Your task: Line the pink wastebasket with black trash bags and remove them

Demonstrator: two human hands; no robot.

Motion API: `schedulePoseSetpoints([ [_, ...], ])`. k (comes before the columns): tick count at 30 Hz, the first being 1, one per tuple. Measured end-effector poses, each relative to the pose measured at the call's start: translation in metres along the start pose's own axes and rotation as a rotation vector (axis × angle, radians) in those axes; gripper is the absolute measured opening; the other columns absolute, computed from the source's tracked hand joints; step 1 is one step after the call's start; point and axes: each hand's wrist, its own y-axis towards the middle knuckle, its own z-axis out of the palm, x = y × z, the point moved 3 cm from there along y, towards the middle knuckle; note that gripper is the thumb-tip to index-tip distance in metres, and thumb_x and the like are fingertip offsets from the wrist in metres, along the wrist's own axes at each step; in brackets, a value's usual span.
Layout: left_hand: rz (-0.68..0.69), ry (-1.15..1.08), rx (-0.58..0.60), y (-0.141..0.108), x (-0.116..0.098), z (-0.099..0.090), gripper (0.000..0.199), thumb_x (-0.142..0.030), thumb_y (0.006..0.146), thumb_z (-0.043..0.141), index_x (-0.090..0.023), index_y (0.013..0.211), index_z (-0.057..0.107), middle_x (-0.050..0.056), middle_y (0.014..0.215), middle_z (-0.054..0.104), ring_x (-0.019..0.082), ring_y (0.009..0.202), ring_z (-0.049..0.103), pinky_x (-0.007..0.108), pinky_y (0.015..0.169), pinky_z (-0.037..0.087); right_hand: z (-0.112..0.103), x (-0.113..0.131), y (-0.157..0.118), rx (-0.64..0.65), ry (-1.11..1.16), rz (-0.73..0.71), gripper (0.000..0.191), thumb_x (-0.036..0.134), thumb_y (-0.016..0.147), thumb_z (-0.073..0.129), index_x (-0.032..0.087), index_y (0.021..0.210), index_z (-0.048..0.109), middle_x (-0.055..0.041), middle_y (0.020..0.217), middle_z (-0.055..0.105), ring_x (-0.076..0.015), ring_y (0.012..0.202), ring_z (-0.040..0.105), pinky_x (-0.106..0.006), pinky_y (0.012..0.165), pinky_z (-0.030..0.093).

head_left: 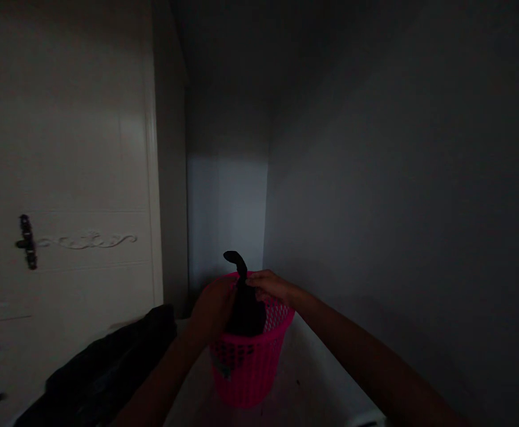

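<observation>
A dark piece of fabric [247,311], perhaps a garment, hangs into a pink plastic basket [248,379] with perforated sides. One narrow end of the fabric curls up above the rim. My right hand [270,284] pinches the fabric from the right, just over the basket's opening. On the other side my left hand [215,302] is closed at the fabric too; its fingers are partly hidden in shadow. The dim light hides the fabric's kind and whatever lies deeper in the basket.
A white cupboard door [85,148] with a dark handle [28,242] and carved trim stands at the left. Below it lies a black, bulky heap [112,362]. A grey wall [388,196] closes off the right side. The basket stands on a pale surface [303,391].
</observation>
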Motion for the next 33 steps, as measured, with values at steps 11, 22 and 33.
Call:
schedulePoseSetpoints([
  [11, 0.008, 0.05, 0.045, 0.043, 0.043, 0.01, 0.036, -0.011, 0.088, 0.047, -0.022, 0.109, 0.074, 0.01, 0.114, 0.078, 0.024, 0.108, 0.072, 0.039, 0.1, 0.052, -0.034, -0.013, 0.004, -0.083, -0.411, -0.285, 0.017, 0.028, 0.074, 0.078, 0.018, 0.065, 0.068, 0.0049, 0.06, 0.059, -0.0105, 0.061, 0.05, -0.023, 0.061, 0.037],
  [22, -0.105, -0.276, 0.204, 0.044, 0.021, -0.001, 0.036, -0.054, 0.086, 0.061, -0.022, 0.093, 0.075, 0.007, 0.096, 0.078, 0.025, 0.095, 0.072, 0.036, 0.085, 0.054, 0.002, 0.003, -0.008, -0.042, -0.378, -0.286, 0.022, 0.033, 0.092, 0.061, 0.021, 0.099, 0.079, -0.0005, 0.092, 0.075, -0.0165, 0.084, 0.065, -0.027, 0.081, 0.05],
  [33, -0.185, -0.089, 0.093, 0.041, 0.058, -0.024, 0.024, -0.047, 0.079, 0.067, -0.027, 0.087, 0.078, 0.007, 0.094, 0.081, 0.029, 0.097, 0.073, 0.039, 0.089, 0.054, -0.034, 0.006, -0.024, -0.253, -0.685, -0.354, 0.026, 0.03, 0.09, 0.062, 0.02, 0.069, 0.071, 0.0025, 0.063, 0.063, -0.0153, 0.067, 0.056, -0.024, 0.068, 0.043],
])
